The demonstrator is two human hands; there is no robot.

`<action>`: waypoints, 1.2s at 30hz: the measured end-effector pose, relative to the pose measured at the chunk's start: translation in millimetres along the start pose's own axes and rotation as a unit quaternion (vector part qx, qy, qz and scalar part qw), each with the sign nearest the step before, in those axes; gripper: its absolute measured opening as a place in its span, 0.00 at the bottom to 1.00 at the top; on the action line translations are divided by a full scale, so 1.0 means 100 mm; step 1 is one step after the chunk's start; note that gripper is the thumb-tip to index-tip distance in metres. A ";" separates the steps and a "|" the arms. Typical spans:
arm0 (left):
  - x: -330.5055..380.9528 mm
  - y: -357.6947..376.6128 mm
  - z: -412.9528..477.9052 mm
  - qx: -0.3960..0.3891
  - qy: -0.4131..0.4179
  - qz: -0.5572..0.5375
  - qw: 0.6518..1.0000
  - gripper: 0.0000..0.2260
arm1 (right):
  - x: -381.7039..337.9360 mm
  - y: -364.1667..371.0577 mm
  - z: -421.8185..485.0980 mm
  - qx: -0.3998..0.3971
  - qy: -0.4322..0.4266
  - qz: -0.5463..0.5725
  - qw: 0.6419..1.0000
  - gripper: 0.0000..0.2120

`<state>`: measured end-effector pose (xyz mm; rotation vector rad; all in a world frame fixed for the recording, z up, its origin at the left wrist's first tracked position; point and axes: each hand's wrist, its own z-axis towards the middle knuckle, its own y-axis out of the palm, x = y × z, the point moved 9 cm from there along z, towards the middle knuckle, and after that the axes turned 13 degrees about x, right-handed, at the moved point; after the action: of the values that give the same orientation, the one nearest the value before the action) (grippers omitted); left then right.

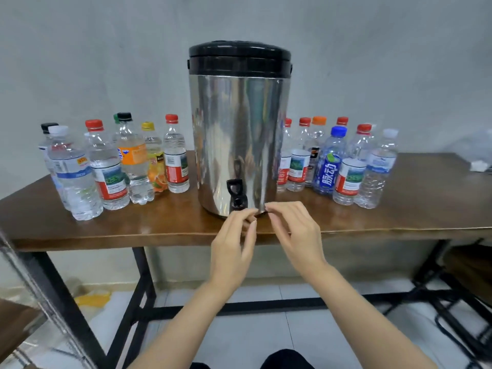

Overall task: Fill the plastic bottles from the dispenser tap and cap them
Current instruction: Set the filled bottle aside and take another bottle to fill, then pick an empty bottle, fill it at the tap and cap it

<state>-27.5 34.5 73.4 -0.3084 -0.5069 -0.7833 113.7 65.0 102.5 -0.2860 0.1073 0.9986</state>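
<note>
I see left hand (pixel 234 243) and right hand (pixel 295 235) side by side at tabletop (pixel 426 203) edge, fingers (pixel 282 210) loosely curled, empty | tap (pixel 235 194) faces me, low on upright dispenser (pixel 239 129) | capped bottles (pixel 106 166) stand flanking it

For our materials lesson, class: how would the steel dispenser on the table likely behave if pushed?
The steel dispenser probably resists sliding: it is big, though its fill is hidden. Its wide base makes tipping unlikely. Its polished wall looks slippery to grip.

Wooden table (pixel 426 198): steel dispenser (pixel 237 134), capped bottles (pixel 175 158).
</note>
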 end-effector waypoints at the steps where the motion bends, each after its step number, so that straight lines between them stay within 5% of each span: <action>1: 0.02 0.18 0.00 -0.016 -0.005 -0.004 1.000 0.11 | 0.16 -0.10 -0.01 0.002 0.014 -0.021 1.000 0.10; 8: -0.06 1.45 0.06 -0.117 -0.015 0.088 0.989 0.13 | 1.15 -0.64 -0.04 -0.007 0.105 -0.148 0.983 0.12; 16: -0.37 2.41 0.02 -0.240 0.036 0.259 0.935 0.18 | 1.87 -0.91 0.12 -0.013 0.137 -0.221 0.965 0.14; 25: -0.65 2.46 0.05 -0.213 -0.062 0.288 0.932 0.23 | 2.33 -0.74 0.83 -0.074 0.117 -0.341 0.930 0.27; 33: -0.61 2.44 0.07 -0.209 -0.059 0.294 0.931 0.23 | 2.60 -0.52 1.50 -0.150 0.143 -0.392 0.896 0.45; 36: -0.61 2.45 0.06 -0.213 -0.063 0.288 0.932 0.23 | 2.62 -0.46 1.53 -0.170 0.126 -0.412 0.886 0.44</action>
<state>114.1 237.7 26.7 -0.8737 -0.3331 -0.2895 287.7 298.8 200.6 -0.7141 0.0361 0.1166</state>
